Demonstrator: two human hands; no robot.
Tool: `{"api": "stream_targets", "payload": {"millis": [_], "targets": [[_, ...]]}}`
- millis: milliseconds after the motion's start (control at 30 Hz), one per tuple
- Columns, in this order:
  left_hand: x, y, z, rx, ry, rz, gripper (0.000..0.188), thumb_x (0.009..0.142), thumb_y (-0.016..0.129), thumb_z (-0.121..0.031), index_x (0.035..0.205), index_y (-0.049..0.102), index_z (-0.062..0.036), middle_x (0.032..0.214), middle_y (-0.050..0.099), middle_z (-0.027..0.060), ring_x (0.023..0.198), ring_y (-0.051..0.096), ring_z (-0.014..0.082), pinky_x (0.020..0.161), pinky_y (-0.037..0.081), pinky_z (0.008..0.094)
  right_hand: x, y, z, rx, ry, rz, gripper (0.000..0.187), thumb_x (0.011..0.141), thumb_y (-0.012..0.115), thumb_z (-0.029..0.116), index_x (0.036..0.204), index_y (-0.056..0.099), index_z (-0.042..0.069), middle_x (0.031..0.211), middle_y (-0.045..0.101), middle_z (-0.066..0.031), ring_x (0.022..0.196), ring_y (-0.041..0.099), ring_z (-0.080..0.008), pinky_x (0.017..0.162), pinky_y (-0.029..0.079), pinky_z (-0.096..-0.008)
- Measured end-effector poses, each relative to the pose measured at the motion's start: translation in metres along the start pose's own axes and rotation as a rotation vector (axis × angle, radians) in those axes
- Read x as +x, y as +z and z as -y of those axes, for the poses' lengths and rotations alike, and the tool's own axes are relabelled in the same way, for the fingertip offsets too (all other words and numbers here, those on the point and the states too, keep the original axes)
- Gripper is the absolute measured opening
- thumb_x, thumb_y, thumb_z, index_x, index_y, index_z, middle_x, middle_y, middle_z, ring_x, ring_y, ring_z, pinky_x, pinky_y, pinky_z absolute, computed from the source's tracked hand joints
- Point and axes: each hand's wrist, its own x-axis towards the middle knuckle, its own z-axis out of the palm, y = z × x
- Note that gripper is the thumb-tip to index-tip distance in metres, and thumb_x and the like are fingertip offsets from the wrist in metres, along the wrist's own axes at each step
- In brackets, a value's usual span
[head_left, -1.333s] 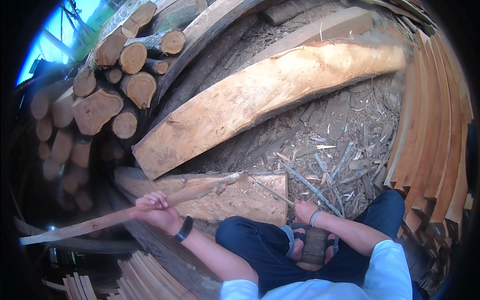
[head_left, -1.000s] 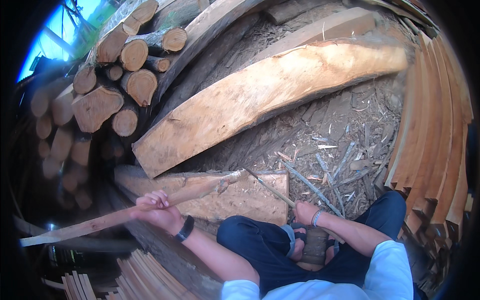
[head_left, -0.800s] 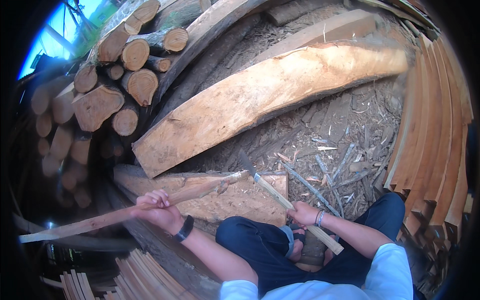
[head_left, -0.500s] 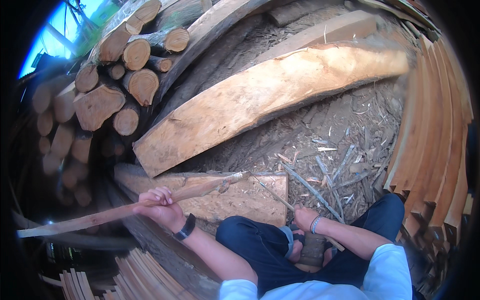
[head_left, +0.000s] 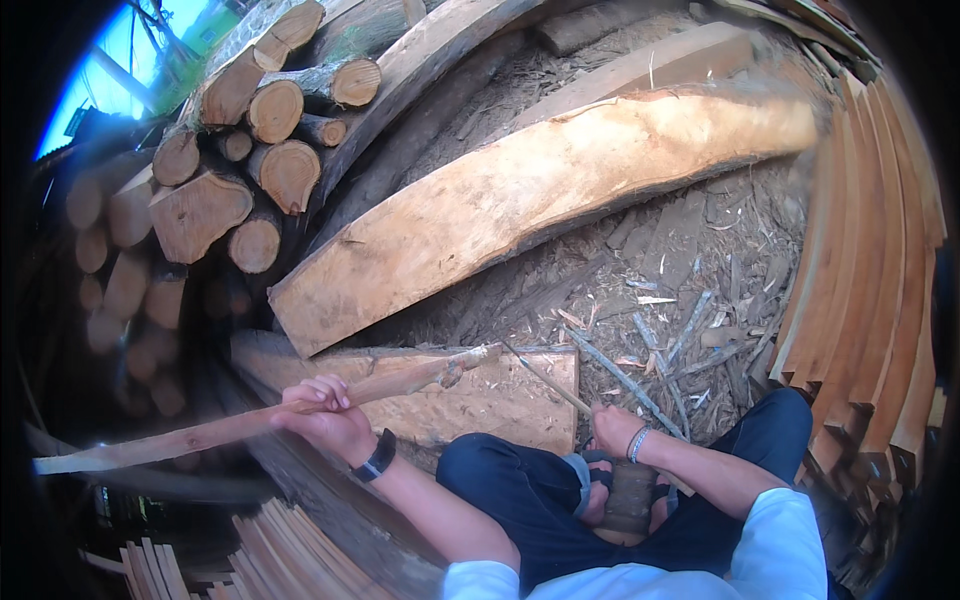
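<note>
At the near left, a bundle of thin sawn boards (head_left: 290, 545) stands on the left of the person's bent legs in dark jeans (head_left: 515, 490). Between the sandalled feet (head_left: 597, 497) sits a short round log (head_left: 628, 500).

The left hand (head_left: 322, 412), with a black wristband (head_left: 377, 456) below it, is clenched around a stripped wooden pole (head_left: 215, 432), fingers wrapped over the top. The pole slants from the left up to the right, its right end over the far edge of a thick plank (head_left: 525, 405) lying beyond the knees.

The right hand (head_left: 612, 430), wearing a bracelet (head_left: 637, 445), is closed around the pale handle of a slim wooden-handled blade (head_left: 555, 385). Its dark tip points far and left, just beside the pole's right end; whether they touch, I cannot tell.

Right of the plank, loose sticks (head_left: 627, 373) lie among chips and bark on the ground (head_left: 690, 240). Farther off, a long curved slab (head_left: 540, 205) stretches from left to far right. Long boards (head_left: 850, 260) are stacked along the right, and cut logs (head_left: 288, 173) are piled at the far left.
</note>
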Motion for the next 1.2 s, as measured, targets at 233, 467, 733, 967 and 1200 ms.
{"api": "stream_targets", "payload": {"millis": [233,467,733,967,1200], "targets": [[-0.004,0.002,0.001,-0.019,0.006,0.077,0.062,0.089,0.033,-0.067,0.065,0.040,-0.0111,0.053,0.034,0.0005,0.042,0.033,0.0109,0.043,0.028,0.0224,-0.001,0.006,0.000,-0.047,0.002,-0.017,0.020,0.081,0.053,0.011,0.090,0.051,-0.007,0.072,0.063,-0.0281,0.071,0.066,-0.0409,0.064,0.054,-0.0474],[-0.003,0.001,-0.006,0.008,0.009,0.095,0.062,0.089,0.034,-0.068,0.065,0.041,-0.0105,0.053,0.034,0.0006,0.042,0.032,0.0110,0.045,0.031,0.0241,-0.004,-0.031,0.038,0.091,0.009,-0.058,0.020,0.081,0.053,0.010,0.092,0.051,-0.007,0.075,0.064,-0.0287,0.072,0.067,-0.0406,0.065,0.055,-0.0468],[-0.008,0.020,-0.003,0.011,0.016,0.140,0.061,0.089,0.035,-0.066,0.068,0.039,-0.0092,0.051,0.031,0.0008,0.044,0.032,0.0112,0.046,0.030,0.0242,-0.006,-0.027,0.033,0.101,0.000,-0.034,0.024,0.086,0.050,0.015,0.093,0.048,-0.007,0.073,0.063,-0.0290,0.070,0.066,-0.0422,0.063,0.054,-0.0492],[-0.010,0.032,-0.001,0.026,-0.001,0.063,0.062,0.089,0.035,-0.068,0.066,0.039,-0.0103,0.053,0.034,0.0010,0.043,0.033,0.0110,0.042,0.027,0.0221,-0.008,0.015,-0.001,0.011,0.026,0.025,0.022,0.085,0.052,0.013,0.096,0.049,-0.005,0.074,0.065,-0.0267,0.070,0.066,-0.0405,0.062,0.054,-0.0482],[-0.008,0.019,-0.001,0.013,-0.008,0.079,0.061,0.089,0.035,-0.067,0.067,0.039,-0.0106,0.054,0.033,0.0007,0.043,0.033,0.0111,0.042,0.027,0.0223,-0.004,0.008,0.007,0.061,0.023,0.052,0.027,0.085,0.059,0.016,0.095,0.049,-0.007,0.077,0.064,-0.0274,0.077,0.066,-0.0418,0.067,0.054,-0.0460]]}}
